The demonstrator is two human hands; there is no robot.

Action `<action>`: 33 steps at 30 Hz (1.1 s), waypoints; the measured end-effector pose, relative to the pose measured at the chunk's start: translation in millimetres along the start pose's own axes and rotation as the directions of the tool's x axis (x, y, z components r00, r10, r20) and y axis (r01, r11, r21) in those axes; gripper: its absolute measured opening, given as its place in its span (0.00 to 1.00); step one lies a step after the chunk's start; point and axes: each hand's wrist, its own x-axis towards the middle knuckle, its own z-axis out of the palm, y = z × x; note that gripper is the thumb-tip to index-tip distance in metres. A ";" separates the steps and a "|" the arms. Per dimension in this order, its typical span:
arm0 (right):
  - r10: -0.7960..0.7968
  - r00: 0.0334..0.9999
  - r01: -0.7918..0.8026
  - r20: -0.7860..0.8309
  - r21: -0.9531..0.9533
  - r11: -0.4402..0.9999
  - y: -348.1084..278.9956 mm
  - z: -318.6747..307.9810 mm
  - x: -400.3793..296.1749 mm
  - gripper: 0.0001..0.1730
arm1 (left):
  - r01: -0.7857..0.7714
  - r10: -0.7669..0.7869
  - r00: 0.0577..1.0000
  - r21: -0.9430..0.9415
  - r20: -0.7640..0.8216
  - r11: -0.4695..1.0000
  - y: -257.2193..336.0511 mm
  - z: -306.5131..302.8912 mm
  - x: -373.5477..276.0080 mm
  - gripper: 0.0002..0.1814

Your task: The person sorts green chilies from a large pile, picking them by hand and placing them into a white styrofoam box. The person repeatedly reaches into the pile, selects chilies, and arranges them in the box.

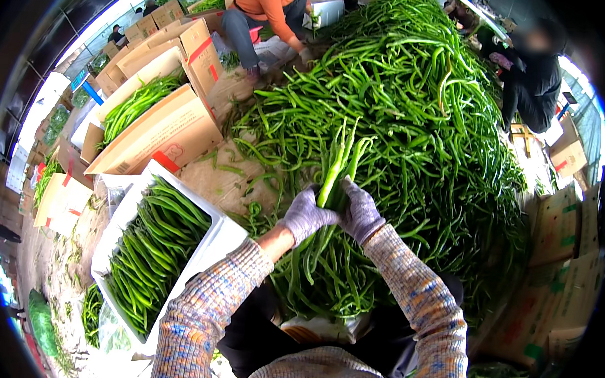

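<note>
Between my two gloved hands is a small bunch of long green chili peppers (336, 162), its tips pointing away from me. My left hand (307, 214), in a lilac knit glove, closes around the bunch from the left. From the right, my right hand (360, 209) grips the same bunch, its thumb and fingers against the peppers. Below and beyond both hands spreads a large heap of loose green peppers (410, 123). To the left stands a white foam box (231, 231) with peppers laid in neat rows (155, 254).
An open cardboard carton (159, 134) holding peppers lies beyond the foam box. A person in an orange top (263, 12) bends at the heap's far left. Another person in dark clothing (533, 82) sits at the far right. Cardboard cartons (554, 288) line the right side.
</note>
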 end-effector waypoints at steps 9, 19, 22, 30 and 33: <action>-0.448 0.880 0.473 0.155 -0.364 0.803 12.4 -12.0 25.2 0.21 | 0.002 -0.029 0.998 -0.431 -0.056 0.902 26.7 14.1 -4.3 0.30; -0.417 0.858 0.508 0.301 -0.378 0.774 -0.8 29.9 -4.0 0.31 | -0.059 0.035 0.998 -0.666 -0.049 0.744 2.7 19.3 4.4 0.21; -0.435 0.852 0.520 0.292 -0.366 0.772 -4.6 28.1 -5.3 0.28 | 0.159 -0.021 0.987 -0.931 0.161 0.328 17.8 18.6 6.4 0.13; -0.429 0.794 0.602 0.430 -0.467 0.648 -8.4 21.9 -4.6 0.40 | -0.238 0.088 0.948 -0.500 -0.306 0.832 55.7 12.5 7.5 0.11; -0.166 0.892 0.364 0.421 -0.448 0.816 6.4 20.1 -20.2 0.39 | 0.011 -0.127 0.984 -0.665 -0.125 0.747 79.9 -27.8 9.4 0.11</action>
